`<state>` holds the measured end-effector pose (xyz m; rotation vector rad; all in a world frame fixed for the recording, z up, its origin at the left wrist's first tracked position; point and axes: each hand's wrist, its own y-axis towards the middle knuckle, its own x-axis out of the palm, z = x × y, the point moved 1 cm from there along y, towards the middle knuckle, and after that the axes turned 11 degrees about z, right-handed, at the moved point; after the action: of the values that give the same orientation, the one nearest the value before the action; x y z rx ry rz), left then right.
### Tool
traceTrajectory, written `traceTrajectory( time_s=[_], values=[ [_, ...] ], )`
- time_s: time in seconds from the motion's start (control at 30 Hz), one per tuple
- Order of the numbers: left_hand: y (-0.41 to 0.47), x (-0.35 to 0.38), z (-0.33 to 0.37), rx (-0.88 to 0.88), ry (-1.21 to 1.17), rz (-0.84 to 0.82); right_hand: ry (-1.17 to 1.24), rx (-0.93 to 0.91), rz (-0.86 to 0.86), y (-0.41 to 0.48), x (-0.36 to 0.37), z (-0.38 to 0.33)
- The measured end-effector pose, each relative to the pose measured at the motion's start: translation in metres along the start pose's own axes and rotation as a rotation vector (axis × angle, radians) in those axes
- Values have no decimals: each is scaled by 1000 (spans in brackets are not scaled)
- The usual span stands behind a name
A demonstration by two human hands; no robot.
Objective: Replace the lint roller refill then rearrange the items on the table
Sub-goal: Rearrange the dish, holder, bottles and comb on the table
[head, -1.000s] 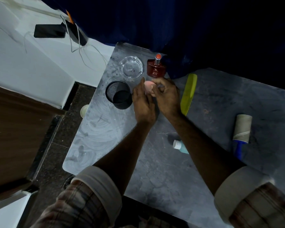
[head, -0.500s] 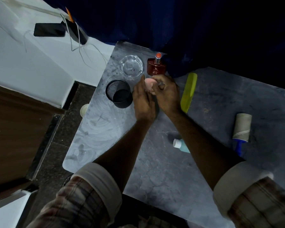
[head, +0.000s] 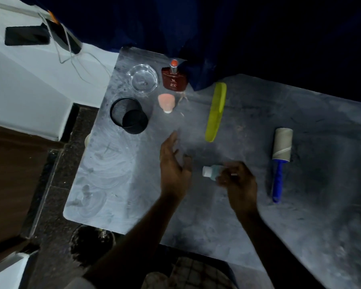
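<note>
Left hand (head: 173, 170): open, fingers spread, above bare counter (head: 133, 174).
Right hand (head: 238, 182): blurred, fingers curled round the teal bottle (head: 212, 173), hiding its lower end; the white cap points left.
Lint roller (head: 279, 161): lying flat right of the right hand, apart from it, blue handle nearest.
Comb (head: 216, 111): yellow-green, lying beyond both hands.
Mesh cup (head: 129, 115): black, at the left edge.
Pink item (head: 166, 102): white-tipped, between cup and comb.
Glass ashtray (head: 143, 79): just beside the red perfume bottle (head: 174, 79).
Blue curtain (head: 217, 38): hangs over the far edge.
</note>
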<state>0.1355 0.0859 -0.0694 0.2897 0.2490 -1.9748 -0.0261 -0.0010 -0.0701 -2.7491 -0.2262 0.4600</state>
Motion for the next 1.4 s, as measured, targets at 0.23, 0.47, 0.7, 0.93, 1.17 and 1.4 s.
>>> traceTrajectory(
  time_s=[0.23, 0.47, 0.7, 0.93, 1.17, 1.4],
  values=[
    [7, 26, 21, 324, 493, -617, 293, 567, 114, -30, -7, 16],
    [-4, 32, 24, 398, 533, -757, 400, 615, 93, -28, 4, 6],
    [8, -19, 0, 95, 191, -381, 159, 144, -137, -16, 39, -16],
    [51, -33, -7, -15, -104, 44, -292, -463, -270, 25, 124, -64],
    [74, -7, -19, -126, -285, 200, -395, -650, -303, 48, 162, -80],
    [73, -2, -29, -132, -288, 236, -403, -688, -313, 48, 164, -74]
  ],
)
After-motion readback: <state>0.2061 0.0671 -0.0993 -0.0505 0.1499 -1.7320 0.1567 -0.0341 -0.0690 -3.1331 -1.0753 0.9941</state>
